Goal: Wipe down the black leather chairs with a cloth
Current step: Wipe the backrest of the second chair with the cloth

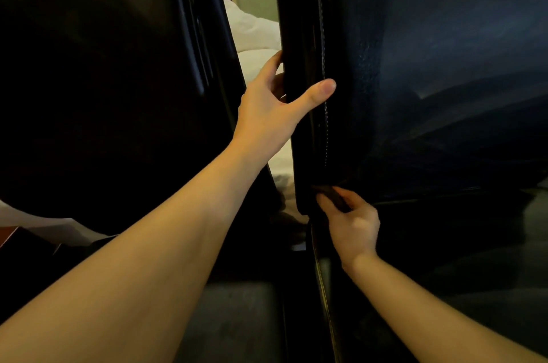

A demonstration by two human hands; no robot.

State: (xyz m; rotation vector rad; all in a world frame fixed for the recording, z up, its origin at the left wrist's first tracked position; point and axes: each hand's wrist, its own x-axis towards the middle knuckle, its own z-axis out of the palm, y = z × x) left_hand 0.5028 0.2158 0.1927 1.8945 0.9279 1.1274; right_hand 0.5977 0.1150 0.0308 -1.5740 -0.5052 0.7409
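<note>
**Bracing the chair edge while the cloth works the seam**

The left hand (268, 101) clasps the near-left edge of the right-hand black leather chair (444, 81), its thumb laid across the stitched seam and its fingers curled round behind the edge; this probably steadies the backrest against the rubbing. Lower down, the right hand (351, 226) pinches a small dark cloth (333, 195) and presses it where the backrest edge meets the seat, a crease likely to trap dust. The cloth is mostly hidden in shadow and by the fingers, so its full shape cannot be told.

To the left stands a second black leather chair (103, 81), close by, leaving only a narrow gap between the two. Through that gap, farther off, white bedding (255, 30) shows. The tight gap and dim light are likely to hamper reaching the chair's outer side.
</note>
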